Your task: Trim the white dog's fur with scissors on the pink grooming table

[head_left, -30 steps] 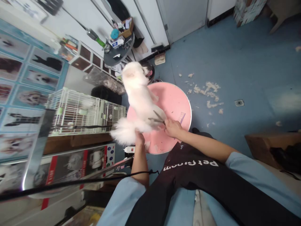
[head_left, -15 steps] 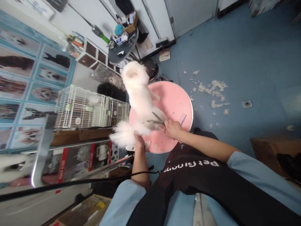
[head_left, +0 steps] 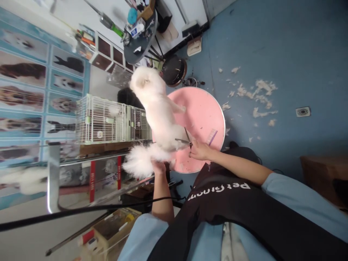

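Note:
A fluffy white dog (head_left: pixel 157 112) stands on a round pink table (head_left: pixel 203 108), its head toward the far wall. My left hand (head_left: pixel 158 166) is closed in the fur at the base of its bushy tail (head_left: pixel 137 163). My right hand (head_left: pixel 199 150) grips a pair of scissors (head_left: pixel 186 139), blades spread wide against the dog's rump. A purple comb (head_left: pixel 211 137) lies on the table just beyond my right hand. I wear a black apron over a light blue shirt.
A white wire cage (head_left: pixel 108 123) stands left of the table on a wooden counter. A grey side table (head_left: pixel 140 50) with bottles and a dark stool (head_left: pixel 174 69) sit beyond the dog. Clipped fur (head_left: pixel 258 94) lies on the blue floor. A metal arm (head_left: pixel 54 174) and black cable cross at left.
The scissor blades have opened wider and swung more upright against the rump. My head has tipped, shifting the whole view; both hands stay on the dog.

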The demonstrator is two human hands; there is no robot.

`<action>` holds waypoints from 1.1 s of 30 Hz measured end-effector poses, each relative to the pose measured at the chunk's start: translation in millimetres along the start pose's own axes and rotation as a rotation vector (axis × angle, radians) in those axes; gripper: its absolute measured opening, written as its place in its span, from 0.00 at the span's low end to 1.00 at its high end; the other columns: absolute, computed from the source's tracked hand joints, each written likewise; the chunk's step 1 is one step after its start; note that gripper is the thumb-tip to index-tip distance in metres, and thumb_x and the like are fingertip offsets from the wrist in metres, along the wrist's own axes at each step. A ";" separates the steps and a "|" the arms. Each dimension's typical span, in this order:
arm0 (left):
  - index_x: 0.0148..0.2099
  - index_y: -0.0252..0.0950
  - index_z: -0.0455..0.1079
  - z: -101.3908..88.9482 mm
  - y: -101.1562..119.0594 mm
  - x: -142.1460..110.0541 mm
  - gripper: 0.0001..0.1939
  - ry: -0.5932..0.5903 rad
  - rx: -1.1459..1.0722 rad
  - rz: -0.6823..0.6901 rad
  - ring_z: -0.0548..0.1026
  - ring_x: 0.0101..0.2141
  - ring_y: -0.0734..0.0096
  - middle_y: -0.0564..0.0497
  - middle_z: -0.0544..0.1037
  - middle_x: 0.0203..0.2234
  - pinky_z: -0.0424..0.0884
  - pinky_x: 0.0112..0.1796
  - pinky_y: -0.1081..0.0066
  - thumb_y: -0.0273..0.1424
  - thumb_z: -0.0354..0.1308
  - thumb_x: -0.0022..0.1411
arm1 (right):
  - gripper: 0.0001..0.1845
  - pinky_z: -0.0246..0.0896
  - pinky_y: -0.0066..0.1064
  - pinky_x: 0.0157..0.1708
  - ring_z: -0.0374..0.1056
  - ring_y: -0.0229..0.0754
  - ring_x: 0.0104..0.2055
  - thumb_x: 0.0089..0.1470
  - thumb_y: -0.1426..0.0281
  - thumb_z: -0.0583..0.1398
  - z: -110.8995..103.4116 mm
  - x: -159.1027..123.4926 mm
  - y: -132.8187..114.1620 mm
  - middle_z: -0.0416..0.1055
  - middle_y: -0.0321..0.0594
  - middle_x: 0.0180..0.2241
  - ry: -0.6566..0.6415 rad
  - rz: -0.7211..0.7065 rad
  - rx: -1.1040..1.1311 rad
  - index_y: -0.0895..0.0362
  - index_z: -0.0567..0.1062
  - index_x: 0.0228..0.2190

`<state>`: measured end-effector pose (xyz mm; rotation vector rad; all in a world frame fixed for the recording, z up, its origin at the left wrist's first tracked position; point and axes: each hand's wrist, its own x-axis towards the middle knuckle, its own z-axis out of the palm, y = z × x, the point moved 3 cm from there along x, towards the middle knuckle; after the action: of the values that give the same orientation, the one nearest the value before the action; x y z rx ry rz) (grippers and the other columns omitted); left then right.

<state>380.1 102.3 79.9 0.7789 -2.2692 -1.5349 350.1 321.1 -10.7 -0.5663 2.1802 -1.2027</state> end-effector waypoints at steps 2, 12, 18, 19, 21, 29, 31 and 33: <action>0.45 0.33 0.73 -0.6 1.4 -3.5 0.31 0.139 0.010 -0.073 0.73 0.58 0.51 0.46 0.77 0.54 0.77 0.49 0.50 0.42 0.29 0.74 | 0.28 0.61 0.37 0.38 0.70 0.53 0.45 0.56 0.71 0.56 -2.4 3.0 4.0 0.72 0.58 0.50 -0.007 -0.031 0.047 0.62 0.64 0.58; 0.48 0.28 0.72 -0.7 -18.1 -2.2 0.32 0.106 -0.022 -0.073 0.72 0.58 0.48 0.42 0.74 0.58 0.77 0.47 0.49 0.41 0.29 0.75 | 0.29 0.58 0.36 0.34 0.63 0.44 0.34 0.48 0.74 0.59 -14.0 8.7 17.1 0.71 0.45 0.40 -0.077 -0.156 0.230 0.56 0.66 0.54; 0.54 0.28 0.67 -10.2 -24.4 -10.8 0.26 0.224 -0.094 -0.123 0.68 0.61 0.46 0.39 0.72 0.59 0.71 0.54 0.46 0.40 0.36 0.74 | 0.21 0.54 0.33 0.32 0.61 0.41 0.31 0.47 0.74 0.60 -22.9 13.6 24.4 0.69 0.39 0.33 -0.202 -0.143 0.281 0.55 0.67 0.46; 0.53 0.28 0.67 -11.0 -23.8 -14.3 0.25 0.260 -0.113 -0.149 0.68 0.61 0.46 0.38 0.72 0.59 0.71 0.54 0.46 0.40 0.37 0.74 | 0.21 0.54 0.32 0.31 0.61 0.40 0.30 0.47 0.74 0.59 -25.3 15.3 24.7 0.68 0.37 0.32 -0.237 -0.157 0.296 0.55 0.67 0.46; 0.51 0.29 0.68 -11.0 -21.4 -22.3 0.23 0.330 -0.150 -0.187 0.68 0.61 0.46 0.37 0.73 0.59 0.71 0.54 0.48 0.41 0.40 0.72 | 0.20 0.53 0.30 0.30 0.61 0.39 0.29 0.47 0.71 0.61 -30.5 19.1 24.9 0.66 0.33 0.29 -0.309 -0.169 0.313 0.55 0.67 0.45; 0.46 0.35 0.69 -6.5 -12.5 -50.5 0.32 0.591 -0.123 -0.164 0.66 0.63 0.44 0.36 0.71 0.60 0.66 0.60 0.50 0.54 0.63 0.46 | 0.14 0.52 0.29 0.28 0.63 0.39 0.30 0.49 0.70 0.63 -55.0 28.2 16.2 0.68 0.35 0.30 -0.457 -0.163 0.231 0.55 0.65 0.37; 0.48 0.35 0.69 -4.9 -10.0 -54.2 0.33 0.612 -0.111 -0.159 0.68 0.61 0.47 0.37 0.72 0.59 0.67 0.61 0.51 0.53 0.64 0.46 | 0.14 0.52 0.30 0.28 0.63 0.40 0.30 0.49 0.69 0.63 -57.6 30.0 16.4 0.69 0.37 0.31 -0.484 -0.149 0.209 0.54 0.64 0.36; 0.49 0.35 0.69 -2.0 -6.9 -56.8 0.32 0.602 -0.096 -0.160 0.71 0.59 0.49 0.37 0.75 0.55 0.68 0.59 0.52 0.52 0.62 0.49 | 0.12 0.52 0.30 0.28 0.64 0.40 0.30 0.50 0.71 0.61 -57.4 32.6 19.7 0.69 0.37 0.32 -0.495 -0.145 0.199 0.55 0.64 0.36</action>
<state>429.0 131.8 77.6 1.2221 -1.7142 -1.2352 286.1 346.3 -12.4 -0.8451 1.6097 -1.1844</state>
